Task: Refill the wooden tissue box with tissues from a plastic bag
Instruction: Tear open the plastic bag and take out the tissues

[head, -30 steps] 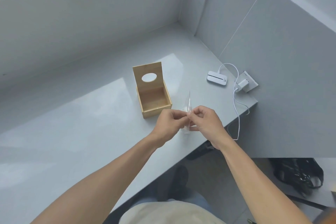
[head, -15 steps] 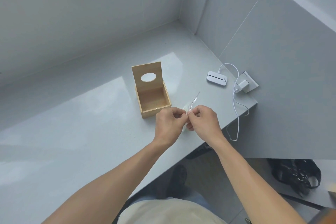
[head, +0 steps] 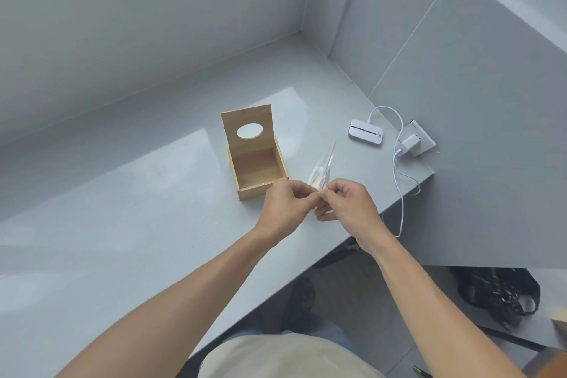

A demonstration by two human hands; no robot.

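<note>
The wooden tissue box stands open and empty on the grey counter, its lid with an oval hole tipped upright at the back. Just right of it, a clear plastic bag of white tissues is held edge-on above the counter. My left hand and my right hand both pinch the bag's near end, fingertips almost touching each other.
A small white device lies at the counter's right end, cabled to a white charger in a wall socket; the cable hangs over the edge. A dark bag lies on the floor at right. Grey walls enclose the counter's back and right.
The bag has tilted from upright to leaning away to the right. Both hands stayed together on its near end and shifted slightly toward the box.
</note>
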